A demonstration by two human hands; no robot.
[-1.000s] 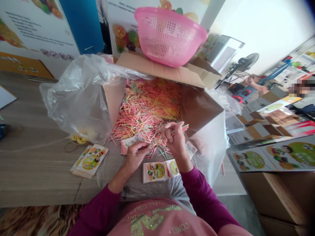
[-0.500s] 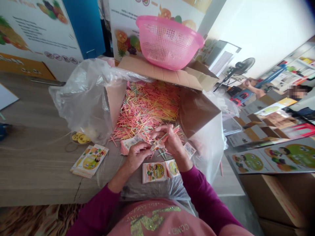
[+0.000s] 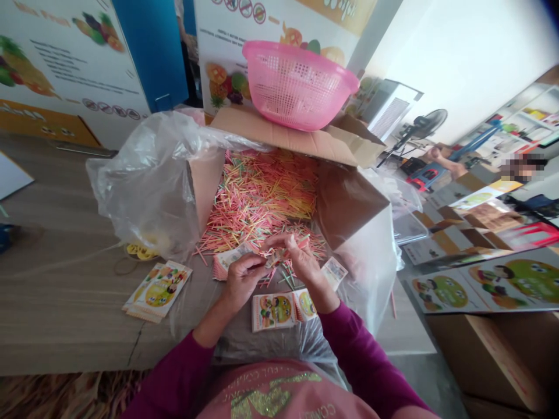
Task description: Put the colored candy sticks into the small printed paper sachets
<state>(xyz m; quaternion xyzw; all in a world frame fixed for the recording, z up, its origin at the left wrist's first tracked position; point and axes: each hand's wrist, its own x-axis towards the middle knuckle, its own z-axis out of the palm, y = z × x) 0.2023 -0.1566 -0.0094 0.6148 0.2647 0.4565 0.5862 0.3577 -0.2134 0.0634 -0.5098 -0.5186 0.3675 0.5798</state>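
My left hand (image 3: 244, 276) pinches the edge of a small printed packet (image 3: 271, 256) in front of the carton. Thin coloured sticks (image 3: 304, 242) lie in my right hand (image 3: 305, 265), its fingers curled against the packet. A heap of pink, yellow and green sticks (image 3: 266, 198) fills the tipped cardboard box (image 3: 353, 201) and spills out under both hands. Closer to my body rests a pile of printed packets (image 3: 274, 311). Another packet (image 3: 227, 260) lies beside my left hand, and one more (image 3: 335, 272) right of my right wrist.
A stack of packets (image 3: 158, 291) lies on the table (image 3: 78, 291) at left, near yellow pieces in a dish (image 3: 142, 251). Clear plastic sheeting (image 3: 144, 180) drapes round the box. A pink basket (image 3: 301, 87) stands behind it. At far right, a person sits among cartons (image 3: 484, 279).
The sticks in my right hand have dropped lower and closer to the packet, and its fingers have tilted toward my left hand. The view has shifted slightly. My left hand keeps its pinch.
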